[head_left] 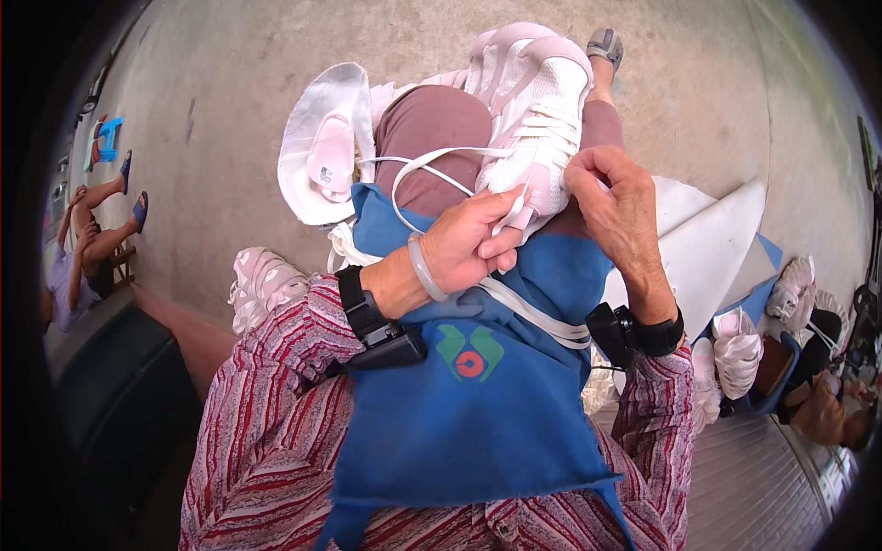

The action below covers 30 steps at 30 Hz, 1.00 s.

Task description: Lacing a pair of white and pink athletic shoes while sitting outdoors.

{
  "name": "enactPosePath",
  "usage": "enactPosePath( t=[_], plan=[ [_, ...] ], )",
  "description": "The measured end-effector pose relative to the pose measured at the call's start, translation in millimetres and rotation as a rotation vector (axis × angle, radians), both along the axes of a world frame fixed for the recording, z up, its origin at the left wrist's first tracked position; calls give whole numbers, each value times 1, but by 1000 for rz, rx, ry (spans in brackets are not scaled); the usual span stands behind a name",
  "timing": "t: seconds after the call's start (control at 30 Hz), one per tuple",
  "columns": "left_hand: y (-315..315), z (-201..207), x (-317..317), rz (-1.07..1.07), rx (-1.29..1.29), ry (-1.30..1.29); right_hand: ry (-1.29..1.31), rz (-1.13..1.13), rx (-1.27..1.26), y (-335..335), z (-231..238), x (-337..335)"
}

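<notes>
A white and pale pink sneaker [548, 124] lies across my lap, its toe pointing away from me, with more of the same shoes beside and behind it. White shoelace [411, 169] criss-crosses its front and loops out to the left. At the near end of the sneaker, my left hand [469, 241] is closed, a white strip of shoelace between thumb and fingers. My right hand [617, 195] pinches against the sneaker's right side; a small white bit shows between its fingers, too little to name.
A white shoe piece [322, 142] with a pink insole lies left of my knee. More white laces [533, 312] rest on my blue apron [469, 413]. White sheets [707, 230] and several sneakers [738, 354] are at the right. Another person [83, 243] sits far left.
</notes>
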<state>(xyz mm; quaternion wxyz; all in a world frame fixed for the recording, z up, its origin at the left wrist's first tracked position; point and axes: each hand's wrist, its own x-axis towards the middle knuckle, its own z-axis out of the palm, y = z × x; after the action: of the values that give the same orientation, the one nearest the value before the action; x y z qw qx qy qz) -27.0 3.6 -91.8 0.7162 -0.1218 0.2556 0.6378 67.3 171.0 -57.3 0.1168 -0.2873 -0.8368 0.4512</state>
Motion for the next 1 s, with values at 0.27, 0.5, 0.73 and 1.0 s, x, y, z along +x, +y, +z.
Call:
enactPosePath(
  t=[0.27, 0.5, 0.73, 1.0],
  plan=[
    [0, -3, -2, -18, 30, -41, -120, -80, -427, 4, 3, -2],
    [1, -2, -2, -41, 27, -32, -167, -71, -350, 7, 10, -2],
    [-1, -5, -1, -19, 42, -40, -147, -31, -320, 9, 9, -2],
    [-2, -3, -1, -32, 75, -63, -171, -47, -331, 8, 8, -3]
  ],
)
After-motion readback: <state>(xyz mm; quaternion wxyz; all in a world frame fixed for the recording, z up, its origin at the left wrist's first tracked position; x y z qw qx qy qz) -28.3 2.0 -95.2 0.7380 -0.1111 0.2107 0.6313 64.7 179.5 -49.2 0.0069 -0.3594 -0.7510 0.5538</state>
